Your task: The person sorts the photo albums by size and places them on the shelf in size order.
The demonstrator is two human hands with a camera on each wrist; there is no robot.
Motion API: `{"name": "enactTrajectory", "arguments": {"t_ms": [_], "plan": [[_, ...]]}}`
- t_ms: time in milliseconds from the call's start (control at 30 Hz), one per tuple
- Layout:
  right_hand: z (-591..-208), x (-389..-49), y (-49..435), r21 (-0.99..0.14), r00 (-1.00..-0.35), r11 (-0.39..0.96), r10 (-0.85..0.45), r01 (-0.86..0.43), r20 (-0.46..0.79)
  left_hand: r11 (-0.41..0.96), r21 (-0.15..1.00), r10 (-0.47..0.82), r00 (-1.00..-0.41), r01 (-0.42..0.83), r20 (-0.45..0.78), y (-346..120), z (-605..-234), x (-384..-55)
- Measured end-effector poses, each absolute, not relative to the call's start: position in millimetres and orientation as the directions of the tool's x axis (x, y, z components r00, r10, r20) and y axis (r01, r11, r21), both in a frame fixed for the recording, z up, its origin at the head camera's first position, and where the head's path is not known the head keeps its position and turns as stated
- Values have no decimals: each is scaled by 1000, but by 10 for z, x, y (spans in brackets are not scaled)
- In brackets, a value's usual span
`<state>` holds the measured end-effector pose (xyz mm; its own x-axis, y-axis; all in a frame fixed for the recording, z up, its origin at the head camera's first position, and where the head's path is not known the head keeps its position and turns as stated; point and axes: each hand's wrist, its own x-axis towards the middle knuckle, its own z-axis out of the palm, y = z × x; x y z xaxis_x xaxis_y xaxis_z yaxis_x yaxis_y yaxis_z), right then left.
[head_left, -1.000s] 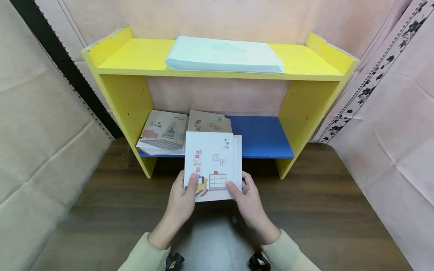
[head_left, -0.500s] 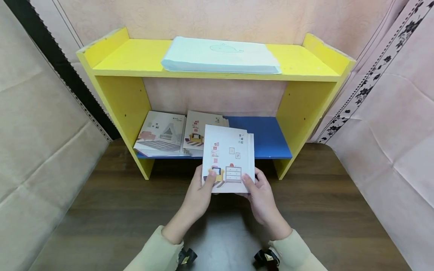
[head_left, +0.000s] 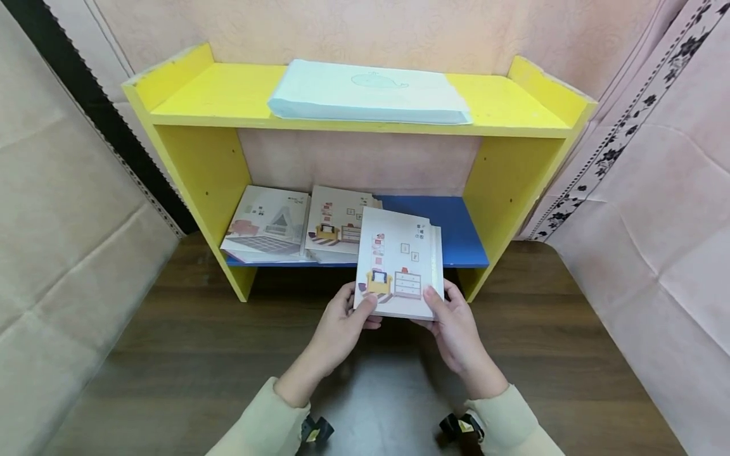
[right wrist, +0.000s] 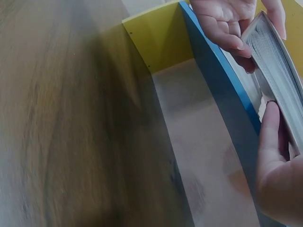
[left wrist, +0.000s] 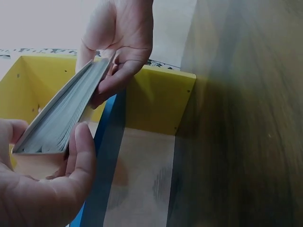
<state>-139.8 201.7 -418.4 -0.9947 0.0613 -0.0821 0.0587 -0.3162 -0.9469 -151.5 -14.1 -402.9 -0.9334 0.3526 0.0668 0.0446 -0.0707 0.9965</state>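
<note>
A white book [head_left: 393, 259] with a printed armchair and chest of drawers on its cover is held between both hands, in front of the lower shelf. My left hand [head_left: 339, 326] grips its lower left corner, thumb on the cover. On the lower right side, my right hand [head_left: 459, 335] pinches it with thumb above and fingers beneath. Its thick page edge shows in both wrist views, the book tilted there. A pale strip sticks out past the cover's right side; whether this is a second book I cannot tell. Whether the book touches the shelf is also unclear.
On the blue lower shelf [head_left: 424, 206] lie a left pile of books [head_left: 268, 221] and a middle pile [head_left: 336, 218] with a similar cover. The yellow shelf unit [head_left: 513, 171] has upright side panels. A pale blue whale-printed packet [head_left: 371, 95] lies on top.
Both hands have carried the book rightward and slightly up toward the shelf, and it now tilts a little clockwise. More of the middle pile shows. The grip stays on both sides.
</note>
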Motion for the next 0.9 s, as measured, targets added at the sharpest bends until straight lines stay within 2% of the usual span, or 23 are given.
{"name": "enactTrajectory", "arguments": {"t_ms": [267,533,667,900], "plan": [[-4146,-1368,2197,-952,-997,-301,48,48,-65,-130,990,412,-911,-58,1,-27,-3994,-1538],[-4153,-1314,2246,-931,-994,-358,-50,-72,96,-306,940,384,-923,-152,-24,204,-3933,-1548],[-4175,-1329,2228,-938,-991,-342,-89,-60,96,-299,939,377,-925,-168,-46,240,-3942,-1588],[-4147,-1442,2234,-941,-998,-338,-47,-14,31,-214,966,330,-942,-143,-66,274,-3981,-1730]]}}
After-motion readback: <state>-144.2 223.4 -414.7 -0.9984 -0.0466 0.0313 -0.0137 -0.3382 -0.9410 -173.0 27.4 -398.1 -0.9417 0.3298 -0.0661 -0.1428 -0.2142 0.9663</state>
